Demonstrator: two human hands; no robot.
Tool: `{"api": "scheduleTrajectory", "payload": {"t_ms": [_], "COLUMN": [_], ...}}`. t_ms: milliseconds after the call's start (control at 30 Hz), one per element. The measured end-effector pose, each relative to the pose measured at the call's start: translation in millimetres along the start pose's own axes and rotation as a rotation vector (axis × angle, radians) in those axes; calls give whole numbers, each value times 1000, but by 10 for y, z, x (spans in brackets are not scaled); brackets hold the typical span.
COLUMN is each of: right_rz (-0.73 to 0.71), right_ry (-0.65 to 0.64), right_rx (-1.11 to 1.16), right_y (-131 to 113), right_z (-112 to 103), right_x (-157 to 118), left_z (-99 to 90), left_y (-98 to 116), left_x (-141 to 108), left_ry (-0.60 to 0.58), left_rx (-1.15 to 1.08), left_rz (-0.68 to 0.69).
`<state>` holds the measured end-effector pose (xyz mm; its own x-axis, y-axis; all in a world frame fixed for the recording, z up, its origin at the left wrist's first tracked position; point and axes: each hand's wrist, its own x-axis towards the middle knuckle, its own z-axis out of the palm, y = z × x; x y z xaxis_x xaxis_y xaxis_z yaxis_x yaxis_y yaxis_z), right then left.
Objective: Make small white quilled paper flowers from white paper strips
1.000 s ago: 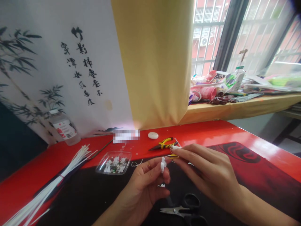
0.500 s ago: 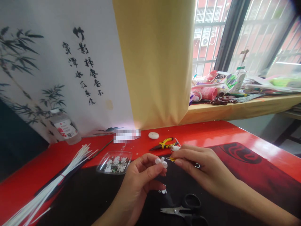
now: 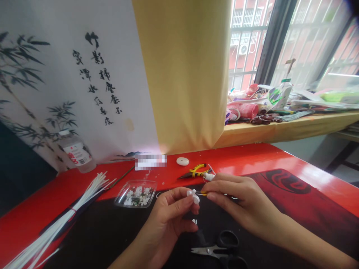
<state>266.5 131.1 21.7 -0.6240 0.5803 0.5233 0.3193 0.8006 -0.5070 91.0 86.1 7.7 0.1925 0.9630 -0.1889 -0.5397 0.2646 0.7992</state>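
Note:
Between thumb and forefinger, my left hand [image 3: 175, 209] pinches a small white flower [image 3: 194, 196] with rounded petals. Closed around slim tweezers [image 3: 202, 193] with a yellow part, my right hand [image 3: 238, 194] brings their thin tips up to the flower's right side. Most of the tweezers is hidden by the fingers. Below my left fingers shows a small white curled piece [image 3: 194, 222], partly covered by the hand. Black-handled scissors [image 3: 214, 251] lie on the dark mat [image 3: 112, 235] nearer to me.
A clear tray [image 3: 119, 201] of white flowers stands left of my hands. Beyond are yellow-handled pliers [image 3: 198, 171], a white thread spool [image 3: 208, 177] and a white oval object [image 3: 183, 161]. White strips [image 3: 70, 220] lie bundled at left, near a bottle [image 3: 77, 151]. Clutter fills the windowsill.
The flower has turned a little in my left fingers, and the tweezer tips have come in against it. Less of the white piece below shows. The scissors and tray stay put.

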Motion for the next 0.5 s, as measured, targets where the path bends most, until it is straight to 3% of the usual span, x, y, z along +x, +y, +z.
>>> {"api": "scheduleTrajectory", "payload": {"t_ms": [200,500], "right_rz": [-43,-26], "right_ry": [8,8], "right_rx": [-7,8], "right_y": [-13,-12], "right_z": [0,-6], "right_x": [8,9], "left_z": [-3,-1], "left_y": [-17,-38], "left_x": [12,11], "left_ry": [10,-116], "left_rx": [-19,-79], "left_rz": [-15,-36]}}
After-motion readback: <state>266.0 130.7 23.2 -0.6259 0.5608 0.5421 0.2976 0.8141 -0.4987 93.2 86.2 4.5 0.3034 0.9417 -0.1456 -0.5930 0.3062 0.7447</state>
